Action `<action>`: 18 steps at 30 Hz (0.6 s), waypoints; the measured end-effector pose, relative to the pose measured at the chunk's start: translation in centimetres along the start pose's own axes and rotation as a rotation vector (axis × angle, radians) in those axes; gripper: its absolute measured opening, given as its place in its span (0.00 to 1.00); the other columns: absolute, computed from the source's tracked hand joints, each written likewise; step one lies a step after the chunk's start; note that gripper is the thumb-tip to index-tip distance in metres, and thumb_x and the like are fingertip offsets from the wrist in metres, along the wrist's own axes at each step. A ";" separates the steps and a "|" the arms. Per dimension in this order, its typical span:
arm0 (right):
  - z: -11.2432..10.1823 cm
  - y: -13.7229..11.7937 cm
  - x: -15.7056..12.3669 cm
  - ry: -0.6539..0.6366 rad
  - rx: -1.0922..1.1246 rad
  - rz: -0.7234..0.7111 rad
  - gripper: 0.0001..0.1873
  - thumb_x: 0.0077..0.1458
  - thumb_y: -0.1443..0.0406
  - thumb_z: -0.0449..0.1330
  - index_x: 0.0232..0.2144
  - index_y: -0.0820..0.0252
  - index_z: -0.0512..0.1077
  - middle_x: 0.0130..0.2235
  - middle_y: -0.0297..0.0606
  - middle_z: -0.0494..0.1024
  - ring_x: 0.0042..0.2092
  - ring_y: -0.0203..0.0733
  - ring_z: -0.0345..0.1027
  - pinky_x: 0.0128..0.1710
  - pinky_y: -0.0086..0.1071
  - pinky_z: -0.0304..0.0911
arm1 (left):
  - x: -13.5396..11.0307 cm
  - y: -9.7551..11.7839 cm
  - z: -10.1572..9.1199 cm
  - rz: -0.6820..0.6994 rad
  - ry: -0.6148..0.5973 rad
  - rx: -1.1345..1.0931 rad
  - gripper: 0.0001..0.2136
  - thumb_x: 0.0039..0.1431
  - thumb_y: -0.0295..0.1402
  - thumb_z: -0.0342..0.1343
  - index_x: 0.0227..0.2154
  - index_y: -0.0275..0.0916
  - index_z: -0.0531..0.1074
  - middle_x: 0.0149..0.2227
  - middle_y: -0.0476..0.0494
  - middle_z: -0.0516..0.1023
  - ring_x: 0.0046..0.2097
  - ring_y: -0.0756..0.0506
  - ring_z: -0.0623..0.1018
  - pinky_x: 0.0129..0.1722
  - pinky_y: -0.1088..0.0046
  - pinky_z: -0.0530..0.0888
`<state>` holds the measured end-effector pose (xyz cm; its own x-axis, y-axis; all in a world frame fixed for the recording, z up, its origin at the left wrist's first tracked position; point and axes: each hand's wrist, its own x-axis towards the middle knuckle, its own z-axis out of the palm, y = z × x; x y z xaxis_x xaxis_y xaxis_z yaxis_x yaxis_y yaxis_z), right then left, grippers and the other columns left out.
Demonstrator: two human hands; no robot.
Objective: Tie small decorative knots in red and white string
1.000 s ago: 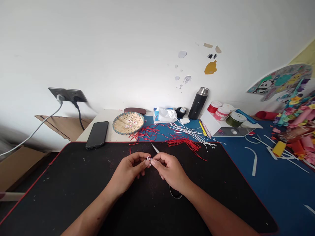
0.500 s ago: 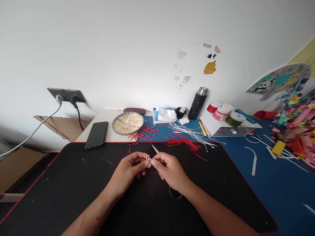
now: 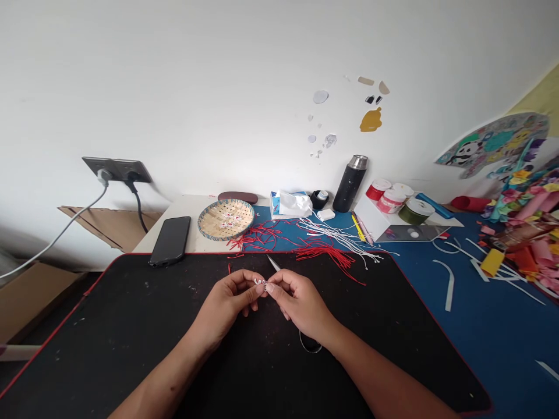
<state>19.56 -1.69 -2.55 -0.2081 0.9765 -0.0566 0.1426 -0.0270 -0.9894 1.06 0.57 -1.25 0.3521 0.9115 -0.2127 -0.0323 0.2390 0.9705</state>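
Between my fingertips is a small knotted piece of white and red cord (image 3: 261,283), looped and partly covered by my thumbs. My left hand (image 3: 236,298) pinches its left side. From the other side, my right hand (image 3: 297,299) grips it with thumb and index finger. Scissors (image 3: 273,263) lie on the black mat under my right hand; their blade tip and one handle loop show, the rest is hidden. Behind my hands are a bundle of red cords (image 3: 325,252) and a bundle of white cords (image 3: 345,235).
A woven basket (image 3: 209,233) with small white and red pieces stands behind the black mat (image 3: 131,337), beside a phone (image 3: 170,240). Further right are a tissue box (image 3: 276,210), a black flask (image 3: 349,183), cord spools (image 3: 417,210) and paper strips (image 3: 449,285).
The cord piece has turned slightly between my fingers, and its loops now show above my thumbs. Both hands keep nearly the same place and grip.
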 end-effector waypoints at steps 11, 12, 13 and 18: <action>-0.1 0.0 0.0 -0.010 -0.021 -0.012 0.10 0.65 0.58 0.60 0.37 0.59 0.74 0.31 0.33 0.78 0.21 0.29 0.59 0.22 0.26 0.54 | 0.0 -0.1 0.0 -0.012 -0.011 -0.030 0.19 0.50 0.46 0.72 0.35 0.37 0.78 0.28 0.48 0.77 0.26 0.50 0.71 0.24 0.75 0.64; -0.1 0.0 0.0 -0.008 -0.023 -0.011 0.10 0.65 0.58 0.60 0.37 0.59 0.74 0.32 0.33 0.78 0.21 0.29 0.59 0.22 0.26 0.54 | 0.0 -0.1 0.0 -0.015 -0.011 -0.032 0.19 0.49 0.46 0.72 0.35 0.37 0.78 0.28 0.48 0.77 0.26 0.50 0.71 0.24 0.75 0.64; 0.0 0.0 0.0 -0.006 -0.024 -0.011 0.10 0.65 0.58 0.60 0.37 0.59 0.74 0.33 0.34 0.79 0.21 0.30 0.60 0.22 0.26 0.54 | 0.0 -0.1 0.0 -0.019 -0.010 -0.033 0.19 0.49 0.47 0.72 0.35 0.37 0.78 0.28 0.48 0.77 0.26 0.50 0.71 0.24 0.75 0.64; 0.2 0.0 0.0 0.007 -0.029 -0.009 0.10 0.65 0.58 0.60 0.37 0.59 0.73 0.33 0.34 0.80 0.21 0.30 0.60 0.21 0.26 0.53 | 0.2 -0.3 0.1 -0.016 0.005 -0.027 0.19 0.49 0.46 0.72 0.36 0.37 0.78 0.27 0.48 0.77 0.25 0.50 0.71 0.24 0.75 0.63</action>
<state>19.41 -1.73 -2.60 -0.2024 0.9782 -0.0466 0.1691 -0.0120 -0.9855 1.24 0.60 -1.56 0.3478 0.9091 -0.2293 -0.0522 0.2629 0.9634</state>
